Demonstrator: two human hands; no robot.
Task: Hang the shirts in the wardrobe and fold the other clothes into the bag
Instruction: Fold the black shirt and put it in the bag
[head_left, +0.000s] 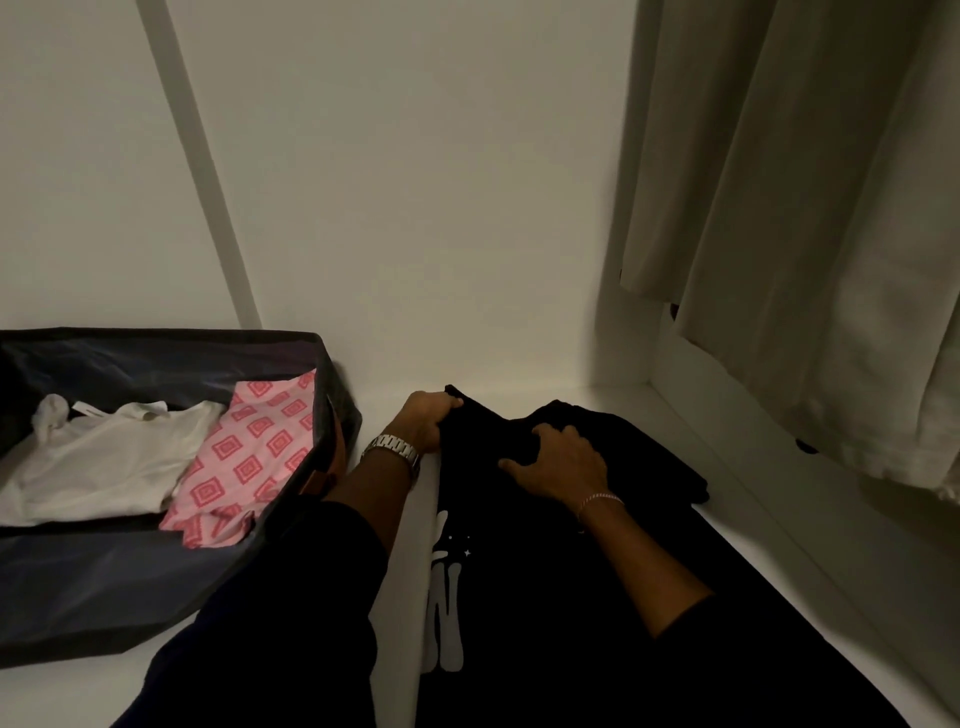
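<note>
Head view. Black garment (519, 545) with pale print lies spread on the white surface (753, 545), right of the dark bag (104, 582). Left hand (423, 421), metal watch (392, 451) on the wrist, grips the garment's far left edge, fingers curled round the cloth. Right hand (563, 460), thin bracelet (600, 501), presses on the bunched upper part, fingers spread and bent into the fabric. Bag open; inside, white garment (98, 457) lies beside pink patterned cloth (249, 452). Beige curtain (810, 218) hangs at right.
</note>
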